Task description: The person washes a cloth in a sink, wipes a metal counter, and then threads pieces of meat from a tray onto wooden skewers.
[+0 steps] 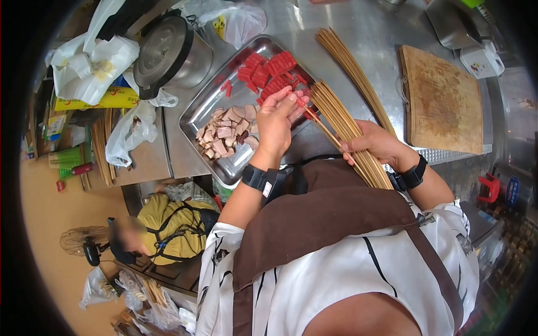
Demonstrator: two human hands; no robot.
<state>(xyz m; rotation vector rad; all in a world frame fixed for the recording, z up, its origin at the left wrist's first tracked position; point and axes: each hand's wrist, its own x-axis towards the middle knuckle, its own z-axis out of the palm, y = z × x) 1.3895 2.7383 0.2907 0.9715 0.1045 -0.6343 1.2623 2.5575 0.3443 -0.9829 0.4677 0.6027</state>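
My right hand [372, 144] is wrapped round a thick bundle of bamboo skewers [342, 115], with one skewer set apart from the rest and reaching toward my other hand. At that skewer's tip, my left hand [278, 115] pinches a small red piece of food [303, 103]. Below and around my left hand lies a steel tray [190, 115]. In it are stacked red strips [269, 70], which look like sausage or meat, and a heap of pale cut meat chunks [226, 131]. Part of the tray is hidden behind my left hand and wrist.
A second skewer bundle [358, 78] lies on the steel table [314, 17]. To the right is a wooden cutting board [443, 101]. A lidded steel pot [171, 53] and plastic bags [241, 19] stand at the back left. Another person [174, 224] is at the lower left.
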